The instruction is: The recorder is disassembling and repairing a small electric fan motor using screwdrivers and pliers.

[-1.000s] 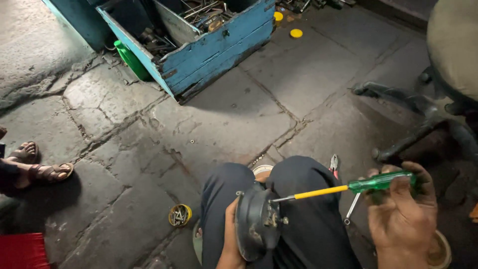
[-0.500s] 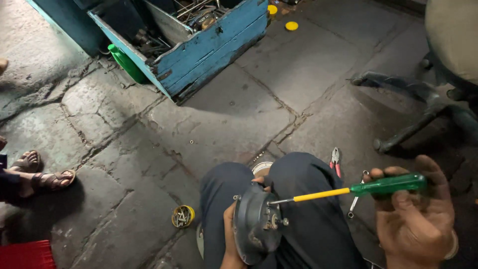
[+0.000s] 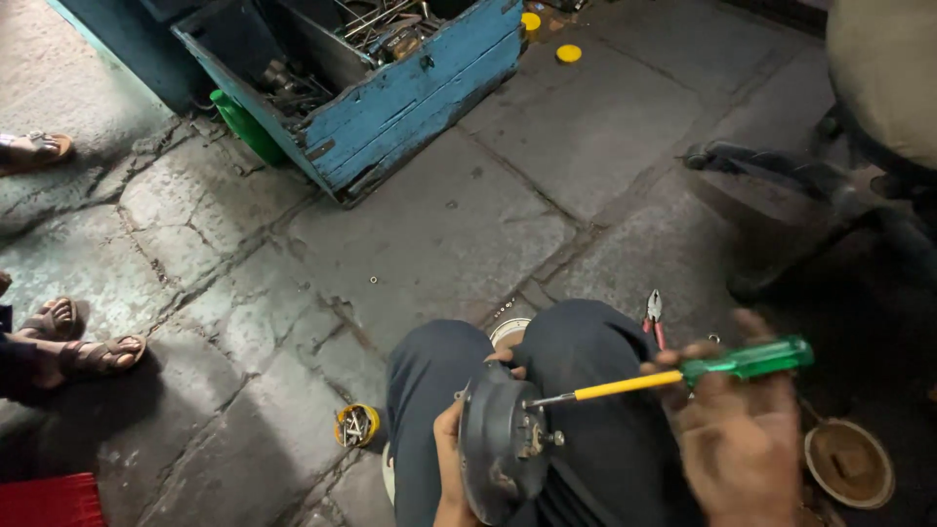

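A: What's different from a second ago?

B: Not much in the grip. The right hand [image 3: 737, 444] is still curled shut around the green handle of the screwdriver [image 3: 683, 376], and the yellow-sleeved shaft still runs toward nine o'clock, its tip at the hub of the round grey motor housing [image 3: 500, 451]. The handle has lifted slightly and the hand is blurred, so it looks to be turning.

A: And the other hand?

B: The left hand [image 3: 451, 459] stays closed on the housing's rim from the nine o'clock side, bracing it on edge against the person's lap, between the dark-trousered knees.

A: So the tool hasn't come off?

B: No; tip and hub remain touching, so I'd judge the screw work is ongoing. Mostly the view has swung.

A: What lies around?

B: On the stone floor [image 3: 429, 234]: a small yellow tin of screws [image 3: 356, 425] at nine o'clock from the housing, red-handled pliers [image 3: 654, 314] at one o'clock, a blue wooden toolbox [image 3: 410, 93] towards twelve o'clock. Another person's sandalled feet [image 3: 83, 342] are far left.
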